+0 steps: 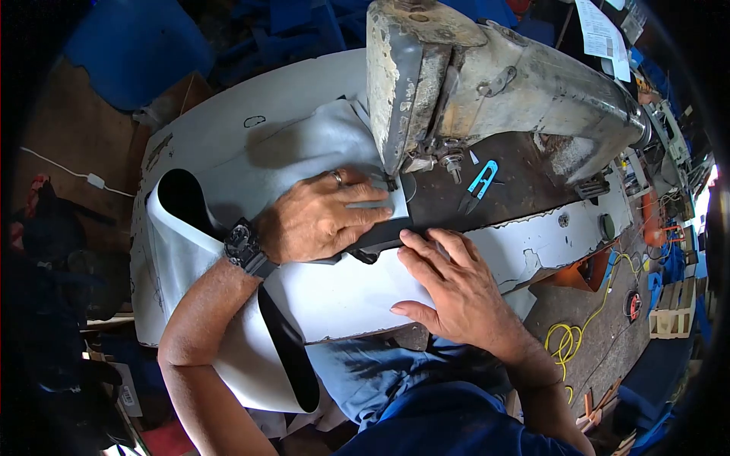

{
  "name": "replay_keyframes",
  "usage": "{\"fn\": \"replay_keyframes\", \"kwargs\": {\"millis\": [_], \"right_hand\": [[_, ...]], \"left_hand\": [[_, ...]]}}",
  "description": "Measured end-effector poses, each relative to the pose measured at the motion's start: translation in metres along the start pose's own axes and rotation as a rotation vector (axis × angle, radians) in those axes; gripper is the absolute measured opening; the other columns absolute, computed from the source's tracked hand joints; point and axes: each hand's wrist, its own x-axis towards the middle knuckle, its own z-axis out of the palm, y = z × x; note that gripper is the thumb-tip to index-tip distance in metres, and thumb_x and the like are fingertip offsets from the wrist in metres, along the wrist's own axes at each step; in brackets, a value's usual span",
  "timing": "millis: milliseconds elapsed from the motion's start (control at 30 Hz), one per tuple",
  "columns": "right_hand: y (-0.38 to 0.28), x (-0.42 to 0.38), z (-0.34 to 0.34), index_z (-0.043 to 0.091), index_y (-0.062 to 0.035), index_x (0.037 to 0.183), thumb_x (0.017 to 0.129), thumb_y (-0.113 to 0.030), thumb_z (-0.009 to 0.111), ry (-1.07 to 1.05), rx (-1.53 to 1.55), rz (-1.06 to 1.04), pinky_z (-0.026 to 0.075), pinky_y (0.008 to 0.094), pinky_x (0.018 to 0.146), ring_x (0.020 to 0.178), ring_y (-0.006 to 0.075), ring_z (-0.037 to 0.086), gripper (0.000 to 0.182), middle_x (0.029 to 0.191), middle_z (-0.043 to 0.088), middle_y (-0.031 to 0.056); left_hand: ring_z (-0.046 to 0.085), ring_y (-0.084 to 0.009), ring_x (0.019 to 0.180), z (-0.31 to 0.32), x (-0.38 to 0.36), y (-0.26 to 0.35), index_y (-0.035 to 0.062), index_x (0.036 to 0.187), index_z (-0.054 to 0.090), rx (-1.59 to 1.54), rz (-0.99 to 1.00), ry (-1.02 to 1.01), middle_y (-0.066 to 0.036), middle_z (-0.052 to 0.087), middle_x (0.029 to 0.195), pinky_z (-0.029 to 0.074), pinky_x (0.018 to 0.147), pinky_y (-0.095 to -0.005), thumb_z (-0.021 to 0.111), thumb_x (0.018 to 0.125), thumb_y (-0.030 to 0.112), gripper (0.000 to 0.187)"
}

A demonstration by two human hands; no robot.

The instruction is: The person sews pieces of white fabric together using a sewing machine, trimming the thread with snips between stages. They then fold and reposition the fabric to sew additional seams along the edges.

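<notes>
My left hand, with a ring and a black wristwatch, lies flat on a grey-white sheet of vinyl-like material beside the needle area of an old sewing machine. Its fingers are stretched out and a little apart. My right hand rests on the white tabletop, thumb spread, its fingertips at a black strip along the sheet's near edge. The sheet's black underside shows where it curls over at the left and hangs off the front. The needle point itself is hidden from me.
Blue thread snips lie on the dark machine bed, right of the needle area. The white table has chipped edges. A yellow cord is coiled on the floor at right, near a wooden pallet. A blue barrel stands back left.
</notes>
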Motion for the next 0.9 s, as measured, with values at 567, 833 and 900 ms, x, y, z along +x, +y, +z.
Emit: {"fn": "replay_keyframes", "kwargs": {"millis": [567,833,900], "right_hand": [[0.282,-0.043,-0.282,0.074,0.0021,0.126,0.114,-0.036,0.053,0.693,-0.094,0.463,0.045,0.0339,0.112,0.120,0.0193,0.068,0.045,0.125,0.076,0.0143],[0.427,-0.026,-0.303,0.075,0.0009,0.125,0.109,-0.047,0.060,0.226,0.322,0.742,0.046,0.0288,0.102,0.104,0.0168,0.063,0.053,0.113,0.074,0.0056],[0.402,-0.045,-0.284,0.075,0.0045,0.122,0.109,-0.045,0.061,0.438,0.293,0.612,0.045,0.0282,0.102,0.103,0.0165,0.062,0.053,0.106,0.073,0.0061]], "left_hand": [[0.068,-0.0279,0.127,0.002,0.006,-0.047,0.0238,0.130,0.080,0.067,-0.128,0.047,-0.003,0.075,0.133,0.057,0.112,-0.0419,0.070,0.102,0.022,0.030],[0.066,-0.0327,0.130,-0.010,0.022,-0.019,0.0092,0.128,0.077,0.017,-0.315,-0.024,-0.012,0.074,0.134,0.053,0.114,-0.0437,0.067,0.095,0.010,0.035],[0.067,-0.0345,0.126,-0.003,0.020,-0.009,0.0080,0.131,0.075,0.060,-0.372,0.013,-0.013,0.074,0.130,0.054,0.112,-0.0431,0.068,0.095,0.013,0.037]]}}
